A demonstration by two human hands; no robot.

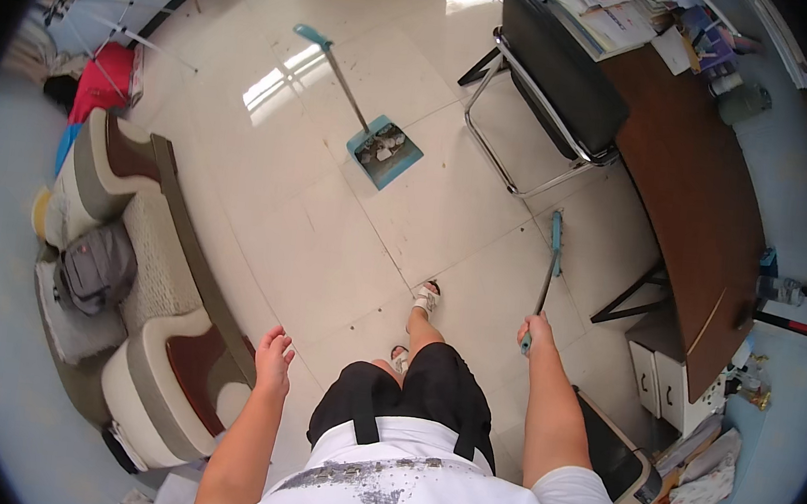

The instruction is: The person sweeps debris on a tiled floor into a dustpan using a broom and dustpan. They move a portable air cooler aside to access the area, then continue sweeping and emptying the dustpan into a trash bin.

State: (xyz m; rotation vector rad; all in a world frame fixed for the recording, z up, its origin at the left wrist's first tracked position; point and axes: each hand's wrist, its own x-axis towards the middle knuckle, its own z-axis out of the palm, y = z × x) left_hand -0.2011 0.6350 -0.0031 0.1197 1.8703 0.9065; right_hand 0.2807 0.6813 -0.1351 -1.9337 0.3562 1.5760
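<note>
My right hand (538, 332) is closed around the handle end of a broom (556, 241) with a teal head. The broom head rests on the tiled floor between the black chair and the desk's metal leg. My left hand (273, 360) hangs near the sofa with its fingers apart, holding nothing. A teal long-handled dustpan (406, 159) stands on the floor ahead of me, its handle leaning away. Grey and whitish debris (384, 147) lies in it. A few dark specks are on the tiles between the dustpan, the broom and my feet.
A black chair with a chrome frame (563, 70) stands at the brown desk (685, 206), which bears books and papers. White drawers (657, 382) are under the desk. On the left is a sofa (163, 251) with a grey backpack (97, 268). A drying rack (126, 32) stands beyond it.
</note>
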